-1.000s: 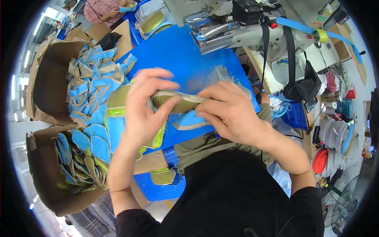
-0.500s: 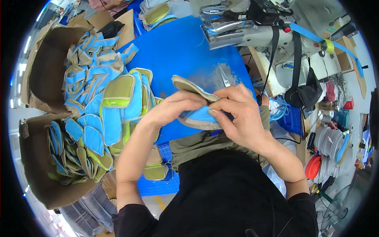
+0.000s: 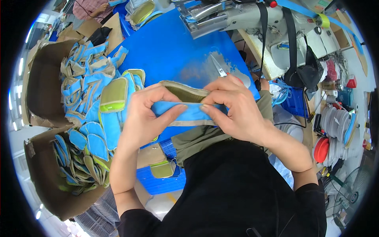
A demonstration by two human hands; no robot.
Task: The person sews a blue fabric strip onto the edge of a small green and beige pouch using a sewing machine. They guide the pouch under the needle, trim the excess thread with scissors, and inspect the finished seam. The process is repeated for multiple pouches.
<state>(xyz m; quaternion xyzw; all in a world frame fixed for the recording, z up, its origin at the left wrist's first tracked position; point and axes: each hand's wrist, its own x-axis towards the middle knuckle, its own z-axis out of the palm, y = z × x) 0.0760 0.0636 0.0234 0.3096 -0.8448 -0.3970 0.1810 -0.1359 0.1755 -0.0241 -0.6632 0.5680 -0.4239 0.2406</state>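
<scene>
In the middle of the view I hold a fabric piece (image 3: 189, 111), blue with beige edging, spread along its length with an olive mesh part (image 3: 181, 91) behind it. My left hand (image 3: 148, 110) pinches its left end, thumb on the blue face. My right hand (image 3: 231, 106) grips the right end, thumb and index finger on the fabric. Scissors (image 3: 217, 63) lie just beyond my right hand on the blue work surface (image 3: 158, 43). Olive-and-blue pieces (image 3: 112, 94) are piled by my left hand.
Two cardboard boxes (image 3: 43, 79) stand at left, beside heaps of blue fabric pieces (image 3: 87, 67). A sewing machine (image 3: 241, 17) with hanging black straps stands at upper right, near white reels (image 3: 331, 122) and a fan (image 3: 349, 189). A co-worker (image 3: 87, 10) is at top left.
The fabric piece has been turned and stretched horizontally, showing more of its blue face. My left hand has shifted its grip, moving left from where it was half a second ago.
</scene>
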